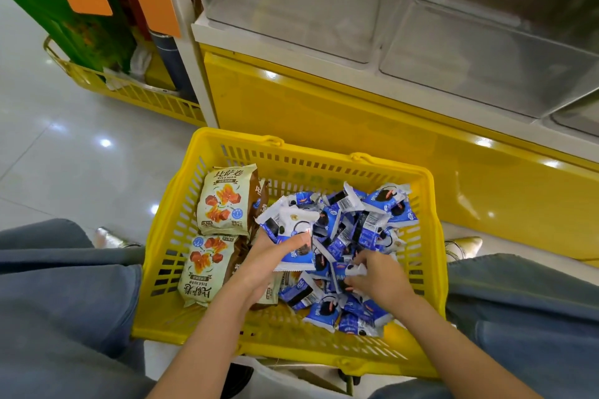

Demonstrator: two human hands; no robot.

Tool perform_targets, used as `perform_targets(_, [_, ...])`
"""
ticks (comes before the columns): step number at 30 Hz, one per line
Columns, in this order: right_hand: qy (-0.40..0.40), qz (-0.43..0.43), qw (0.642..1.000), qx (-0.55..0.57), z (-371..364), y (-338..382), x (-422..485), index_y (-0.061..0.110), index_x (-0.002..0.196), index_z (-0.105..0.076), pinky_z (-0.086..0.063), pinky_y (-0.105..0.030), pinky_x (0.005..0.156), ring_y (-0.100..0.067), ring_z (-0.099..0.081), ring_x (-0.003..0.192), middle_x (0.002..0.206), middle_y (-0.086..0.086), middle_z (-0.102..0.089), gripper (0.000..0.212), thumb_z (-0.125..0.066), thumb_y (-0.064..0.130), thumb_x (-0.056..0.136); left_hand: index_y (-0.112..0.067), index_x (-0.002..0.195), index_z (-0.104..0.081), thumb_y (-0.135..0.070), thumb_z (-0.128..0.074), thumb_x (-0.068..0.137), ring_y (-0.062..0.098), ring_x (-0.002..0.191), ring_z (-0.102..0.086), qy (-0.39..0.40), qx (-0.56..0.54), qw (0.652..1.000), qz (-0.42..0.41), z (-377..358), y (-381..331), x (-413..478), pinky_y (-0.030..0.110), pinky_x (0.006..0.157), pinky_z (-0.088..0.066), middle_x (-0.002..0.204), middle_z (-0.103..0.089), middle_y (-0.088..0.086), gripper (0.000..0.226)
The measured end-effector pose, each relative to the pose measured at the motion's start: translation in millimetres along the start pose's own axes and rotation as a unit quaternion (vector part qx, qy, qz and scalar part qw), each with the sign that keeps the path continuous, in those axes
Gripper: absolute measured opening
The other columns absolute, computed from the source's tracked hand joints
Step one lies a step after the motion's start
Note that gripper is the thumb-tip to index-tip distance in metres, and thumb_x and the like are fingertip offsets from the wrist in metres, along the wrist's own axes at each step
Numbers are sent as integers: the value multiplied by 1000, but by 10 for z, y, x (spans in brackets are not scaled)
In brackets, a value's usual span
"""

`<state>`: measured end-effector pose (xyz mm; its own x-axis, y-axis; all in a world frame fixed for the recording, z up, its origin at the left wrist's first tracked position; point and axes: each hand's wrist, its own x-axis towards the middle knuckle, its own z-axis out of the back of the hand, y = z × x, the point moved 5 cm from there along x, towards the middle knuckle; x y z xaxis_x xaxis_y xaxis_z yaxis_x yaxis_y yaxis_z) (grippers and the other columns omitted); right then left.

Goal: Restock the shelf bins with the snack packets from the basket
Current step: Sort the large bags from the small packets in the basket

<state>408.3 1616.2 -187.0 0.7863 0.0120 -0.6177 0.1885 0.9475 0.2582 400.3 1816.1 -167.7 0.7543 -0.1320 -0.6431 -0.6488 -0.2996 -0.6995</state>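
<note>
Crouching over the basket, left hand fingers clamped round a bunch of blue packets, right hand fingers pinching one more in the pile; bins above.

Both your hands are down in the yellow basket. Your left hand grips a bunch of blue-and-white packets, thumb pressed on top. Your right hand pinches another in the blue pile. Beige packets lie left. Clear shelf bins sit beyond, far side.
</note>
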Motion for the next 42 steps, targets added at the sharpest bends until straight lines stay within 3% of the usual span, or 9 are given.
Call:
perform_targets(5, [-182, 61, 951, 244, 704, 257, 207, 11, 110, -53, -31, -9, 30, 2, -50, 35, 68, 5, -56, 33, -68, 23, 84, -22, 147, -10, -39, -73, 73, 17, 136, -24, -66, 17, 998, -6, 172, -102, 27, 43, 110, -22, 144, -31, -4, 99])
perform_targets(9, [-234, 56, 952, 190, 1059, 282, 510, 6, 114, -51, -37, -25, 41, -13, -46, 47, 67, 3, -52, 35, -64, 26, 88, -20, 148, -2, -48, -73, 64, 21, 142, -14, -85, 45, 995, 6, 269, -217, 10, 45, 111, -19, 155, -14, -1, 114])
perform_targets(13, [-176, 41, 976, 122, 1023, 224, 658, 4, 120, -51, -44, -28, 62, -21, -56, 74, 95, -13, -61, 42, -64, 28, 87, -28, 143, -20, -53, -77, 61, 17, 136, -27, -80, 76, 994, -21, 380, -367, -68, 38, 106, -25, 129, -35, -18, 103])
perform_targets(15, [-239, 60, 969, 33, 1040, 249, 567, 4, 122, -51, -41, -35, 90, -27, -49, 107, 117, -14, -54, 44, -65, 26, 87, -34, 136, -31, -60, -78, 49, 11, 128, -39, -84, 89, 992, -43, 446, -450, -126, 37, 104, -28, 131, -45, -19, 102])
perform_targets(18, [-299, 172, 938, -4, 906, 564, 303, 6, 114, -57, -39, -31, 94, -21, -49, 106, 109, -8, -56, 29, -61, 20, 89, -48, 125, -35, -59, -72, 46, -14, 97, -49, -91, 89, 990, -66, 534, -549, -214, 31, 94, -29, 103, -56, -39, 88])
perform_targets(22, [-161, 286, 942, -69, 280, 1050, 207, 13, 108, -64, -46, -29, 85, -17, -55, 96, 103, -2, -59, 19, -53, 21, 94, -57, 109, -40, -58, -72, 46, -14, 98, -47, -109, 68, 989, -74, 685, -594, -270, 31, 95, -32, 103, -53, -38, 70])
perform_targets(28, [156, 147, 976, -23, -817, 1131, 365, -1, 130, -43, -38, -33, 101, -29, -44, 121, 136, -15, -42, 42, -49, 24, 98, -52, 108, -46, -57, -79, 48, 6, 110, -56, -149, 61, 983, -89, 858, -633, -290, 38, 95, -47, 113, -61, -22, 68])
perform_targets(35, [163, 41, 984, 67, -942, 1054, 524, 3, 107, -58, -46, -32, 76, -25, -57, 96, 107, -13, -57, 27, -57, 25, 93, -61, 92, -51, -62, -71, 43, -4, 92, -61, -170, 64, 981, -70, 940, -648, -287, 11, 53, -48, 98, -63, -30, 53])
perform_targets(42, [104, 5, 978, 181, -710, 986, 493, 8, 81, -57, -50, -34, 82, -25, -60, 86, 87, -9, -60, 13, -67, 14, 86, -42, 123, -49, -54, -70, 50, 8, 101, -63, -179, 57, 979, -78, 940, -675, -285, 34, 79, -56, 114, -64, -11, 77])
